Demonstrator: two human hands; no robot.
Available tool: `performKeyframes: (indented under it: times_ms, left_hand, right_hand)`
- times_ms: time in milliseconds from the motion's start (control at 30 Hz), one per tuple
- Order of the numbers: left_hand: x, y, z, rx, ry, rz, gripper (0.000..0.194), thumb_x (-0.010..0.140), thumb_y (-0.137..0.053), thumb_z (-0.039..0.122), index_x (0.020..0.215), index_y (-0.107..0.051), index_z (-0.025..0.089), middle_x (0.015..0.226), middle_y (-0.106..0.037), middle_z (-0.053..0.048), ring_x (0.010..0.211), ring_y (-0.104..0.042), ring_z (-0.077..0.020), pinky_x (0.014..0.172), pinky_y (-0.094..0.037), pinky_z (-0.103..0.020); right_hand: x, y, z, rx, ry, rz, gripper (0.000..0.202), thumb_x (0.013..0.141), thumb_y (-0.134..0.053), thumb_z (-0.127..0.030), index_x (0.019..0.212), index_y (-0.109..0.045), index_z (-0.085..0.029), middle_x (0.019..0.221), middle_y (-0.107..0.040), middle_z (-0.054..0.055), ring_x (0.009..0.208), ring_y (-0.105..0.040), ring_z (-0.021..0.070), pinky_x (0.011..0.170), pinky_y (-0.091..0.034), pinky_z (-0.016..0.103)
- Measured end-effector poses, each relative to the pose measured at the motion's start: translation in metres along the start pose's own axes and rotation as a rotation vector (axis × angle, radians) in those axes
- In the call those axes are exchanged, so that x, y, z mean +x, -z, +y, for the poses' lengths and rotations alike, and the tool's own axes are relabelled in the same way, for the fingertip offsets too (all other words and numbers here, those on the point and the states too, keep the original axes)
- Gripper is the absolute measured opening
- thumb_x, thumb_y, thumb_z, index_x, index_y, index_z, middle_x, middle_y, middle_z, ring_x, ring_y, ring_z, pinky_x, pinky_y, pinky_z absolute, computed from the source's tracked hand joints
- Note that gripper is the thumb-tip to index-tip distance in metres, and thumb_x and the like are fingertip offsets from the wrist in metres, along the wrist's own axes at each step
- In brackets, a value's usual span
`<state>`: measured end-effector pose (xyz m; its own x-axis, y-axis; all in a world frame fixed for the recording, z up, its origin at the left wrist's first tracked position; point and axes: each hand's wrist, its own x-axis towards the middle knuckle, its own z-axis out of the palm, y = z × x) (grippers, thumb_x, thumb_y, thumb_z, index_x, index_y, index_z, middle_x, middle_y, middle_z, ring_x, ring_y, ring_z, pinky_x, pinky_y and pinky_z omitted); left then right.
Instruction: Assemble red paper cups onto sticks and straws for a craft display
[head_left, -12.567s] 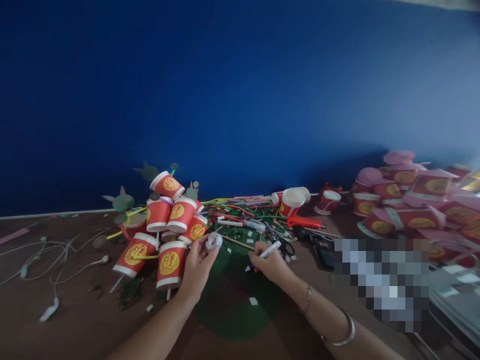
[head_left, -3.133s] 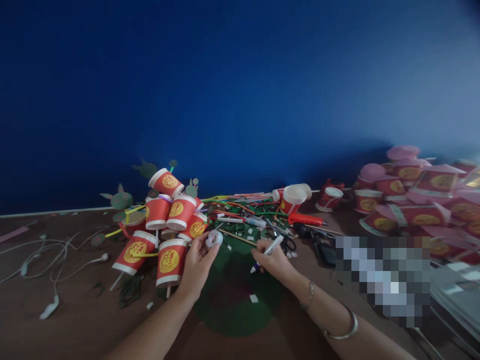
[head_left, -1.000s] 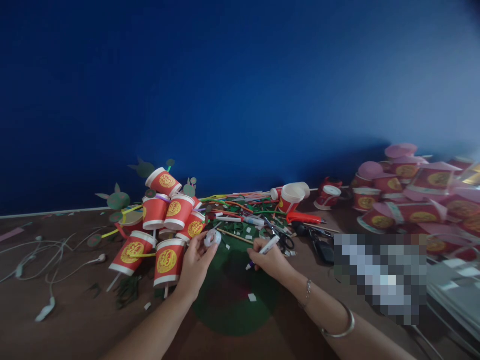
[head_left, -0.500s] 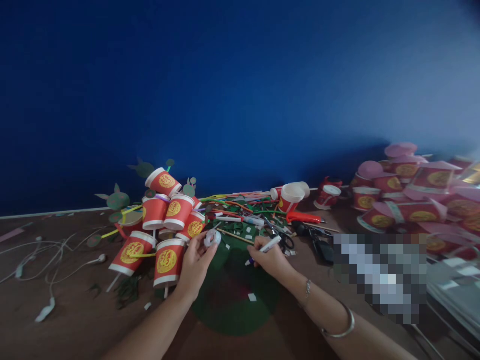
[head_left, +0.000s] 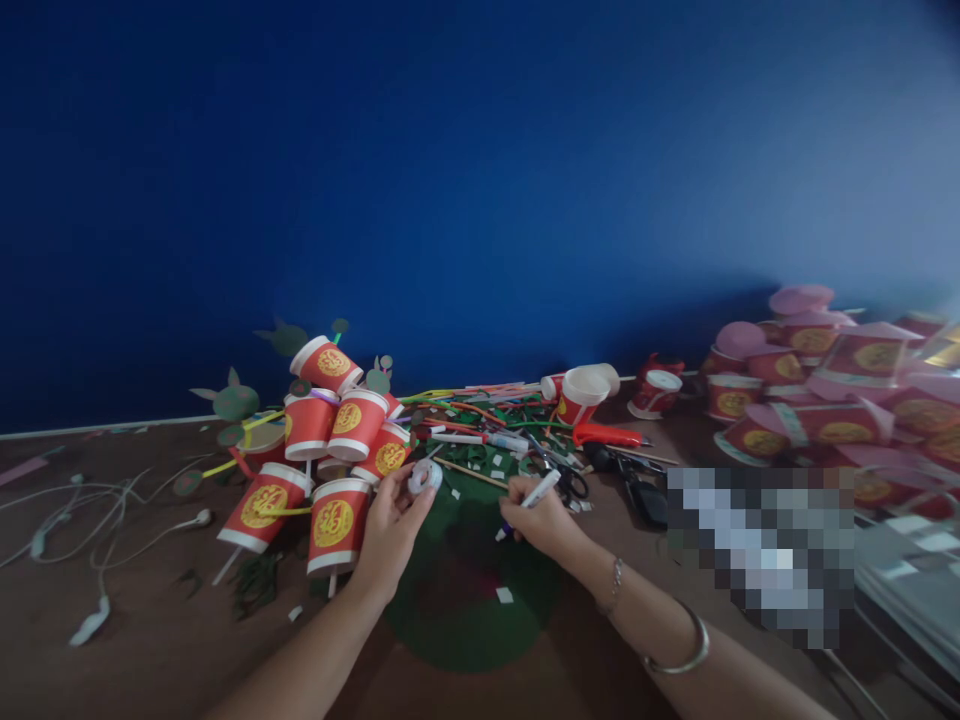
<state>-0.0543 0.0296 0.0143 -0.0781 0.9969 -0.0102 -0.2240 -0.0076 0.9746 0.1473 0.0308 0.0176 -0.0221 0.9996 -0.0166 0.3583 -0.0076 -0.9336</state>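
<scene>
My left hand (head_left: pixel 396 520) holds a small white roll (head_left: pixel 425 478), which looks like tape, between thumb and fingers, beside the stacked red cups (head_left: pixel 333 525). Closed round a white marker (head_left: pixel 540 489) with a purple end is my right hand (head_left: pixel 536 515); its lower end points down over a round green mat (head_left: pixel 469 630). A small white paper piece (head_left: pixel 504 595) lies on the mat, nearer to me than the marker.
Scissors (head_left: pixel 574 483), a red hot-glue-like tool (head_left: pixel 611 435) and coloured strips lie behind my hands. White earphones (head_left: pixel 91 620) spread at the left. Pink-topped red cups (head_left: pixel 844 433) pile up at the right, beside a blurred-out patch.
My right hand and the marker have shifted very slightly, the marker's lower end a little down and to the right. My left hand stays with the roll.
</scene>
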Motion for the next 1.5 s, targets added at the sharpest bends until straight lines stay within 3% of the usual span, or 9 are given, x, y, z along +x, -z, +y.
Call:
performKeyframes:
  times_ms: [400, 767, 1100, 1500]
  left_hand:
    - [0.0003, 0.0005, -0.0004, -0.003, 0.006, -0.012, 0.045, 0.070, -0.071, 0.035, 0.108, -0.054, 0.019, 0.114, -0.062, -0.008, 0.102, -0.061, -0.0232, 0.092, -0.045, -0.039]
    - [0.0000, -0.0001, -0.0004, -0.005, -0.002, -0.002, 0.046, 0.068, -0.072, 0.036, 0.108, -0.056, 0.019, 0.111, -0.063, -0.009, 0.101, -0.062, -0.0235, 0.091, -0.046, -0.038]
    - [0.0006, 0.0008, -0.0008, 0.025, -0.003, -0.023, 0.046, 0.072, -0.070, 0.036, 0.110, -0.053, 0.018, 0.114, -0.061, -0.010, 0.104, -0.060, -0.0244, 0.093, -0.044, -0.041]
    - [0.0013, 0.0002, -0.0009, 0.009, 0.006, -0.033, 0.045, 0.071, -0.070, 0.035, 0.110, -0.053, 0.018, 0.113, -0.061, -0.008, 0.104, -0.060, -0.0239, 0.093, -0.044, -0.040]
  right_hand:
    - [-0.0021, 0.0002, -0.0019, 0.021, -0.067, -0.052, 0.025, 0.060, -0.053, -0.025, 0.047, -0.032, -0.022, 0.035, -0.035, -0.010, 0.029, -0.046, 0.0080, 0.028, -0.025, 0.015]
    - [-0.0001, 0.0009, -0.0009, 0.008, 0.021, 0.007, 0.026, 0.066, -0.053, -0.028, 0.048, -0.034, -0.022, 0.038, -0.039, -0.008, 0.033, -0.046, 0.0076, 0.035, -0.029, 0.017]
    - [-0.0019, 0.0009, -0.0028, 0.007, -0.058, -0.062, 0.026, 0.062, -0.053, -0.027, 0.048, -0.031, -0.023, 0.035, -0.036, -0.009, 0.029, -0.047, 0.0094, 0.029, -0.024, 0.015]
    - [-0.0013, -0.0005, -0.0029, 0.012, -0.027, -0.026, 0.027, 0.063, -0.053, -0.030, 0.048, -0.032, -0.022, 0.036, -0.036, -0.009, 0.031, -0.047, 0.0085, 0.031, -0.025, 0.016]
